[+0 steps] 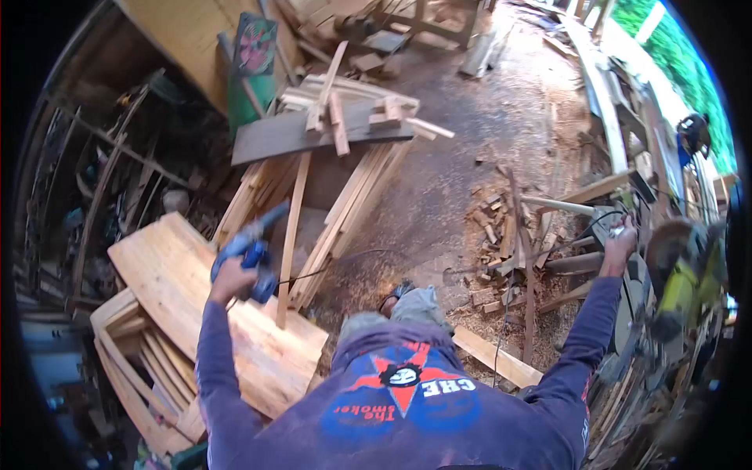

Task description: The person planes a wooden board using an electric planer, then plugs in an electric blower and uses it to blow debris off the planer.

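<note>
My left hand (pixel 231 280) is closed around the grip of a blue power tool (pixel 254 262), smeared by motion, whose exact kind I cannot make out. It is above a wide pale wooden board (pixel 176 270) at the left. Stretched far out to the right, my right hand (pixel 621 241) has its fingers closed at a grey metal piece of equipment (pixel 607 223) with a dark cable nearby. Whatever those fingers hold is too small to name.
Loose wooden strips (pixel 337 106) lie across a dark plank (pixel 290 135) ahead. Offcuts (pixel 493 219) and sawdust cover the floor. A yellow-green power tool (pixel 677 301) stands at the right. A thin cable (pixel 352 254) crosses the floor.
</note>
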Tool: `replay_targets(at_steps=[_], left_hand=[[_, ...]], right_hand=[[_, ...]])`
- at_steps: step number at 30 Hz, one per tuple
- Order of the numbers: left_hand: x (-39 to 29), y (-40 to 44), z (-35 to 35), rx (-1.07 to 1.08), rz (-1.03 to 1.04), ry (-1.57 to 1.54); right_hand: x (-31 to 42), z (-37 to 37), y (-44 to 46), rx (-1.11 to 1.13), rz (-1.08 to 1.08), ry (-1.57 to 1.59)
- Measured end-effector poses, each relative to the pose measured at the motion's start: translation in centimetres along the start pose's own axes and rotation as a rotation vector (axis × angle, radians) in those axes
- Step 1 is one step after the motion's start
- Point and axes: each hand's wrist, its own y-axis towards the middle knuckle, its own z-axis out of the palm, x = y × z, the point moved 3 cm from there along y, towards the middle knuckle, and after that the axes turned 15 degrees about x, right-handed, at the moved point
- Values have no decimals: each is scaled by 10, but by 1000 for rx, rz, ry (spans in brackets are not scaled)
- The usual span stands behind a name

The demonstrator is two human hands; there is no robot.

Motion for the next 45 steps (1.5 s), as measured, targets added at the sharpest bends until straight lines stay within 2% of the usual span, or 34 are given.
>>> replay_targets(at_steps=[2,3,5,6,8,9,10,12,13,14,15,16,17,18,20,23,27,30,34,36,39,42,44,45], left_hand=[[-59,24,-7,-69,128,-292],[-66,42,-14,-92,184,-313],[-125,69,-8,-137,291,-788],[-147,88,-6,-95,362,-939],[-179,140,-4,63,512,-1215],[-204,158,0,105,507,-1202],[-241,171,6,239,610,-1246],[-305,197,18,456,781,-1310],[-339,205,26,506,792,-1391],[-358,223,29,633,814,-1441],[-377,241,28,758,845,-1484],[-397,253,23,779,847,-1409],[-422,264,21,845,915,-1322],[-432,287,23,882,976,-1302],[-468,327,18,1041,1044,-1233],[-517,350,14,1314,832,-1286],[-554,393,-6,1562,804,-1075],[-577,420,-11,1297,882,-1030],[-592,458,-1,1362,601,-905],[-606,472,1,1353,551,-753],[-632,491,1,1394,462,-569],[-665,531,14,1522,400,-277],[-705,544,38,1599,390,-127],[-729,549,50,1623,519,88]], right_hand=[[-10,88,-49,91,126,48],[-25,120,-68,146,190,71],[-85,153,-76,326,266,-20],[-108,180,-92,372,196,-288],[-137,250,-126,395,397,-114],[-136,285,-142,509,367,-409],[-154,314,-150,474,497,-337],[-195,365,-156,563,530,-163],[-225,387,-155,630,472,-58],[-238,412,-152,731,391,-93],[-266,427,-149,750,583,100],[-293,439,-141,848,344,-63],[-309,457,-133,900,321,-68],[-317,471,-124,951,359,-32],[-320,504,-104,1034,593,206],[-310,552,-58,1136,803,425],[-261,578,20,1335,875,582],[-243,596,75,1380,867,690],[-254,605,163,1222,688,800],[-250,576,224,1042,539,838],[-196,522,295,733,320,936],[-134,485,339,864,251,986],[-101,455,362,894,116,956],[-80,437,374,935,65,944]])
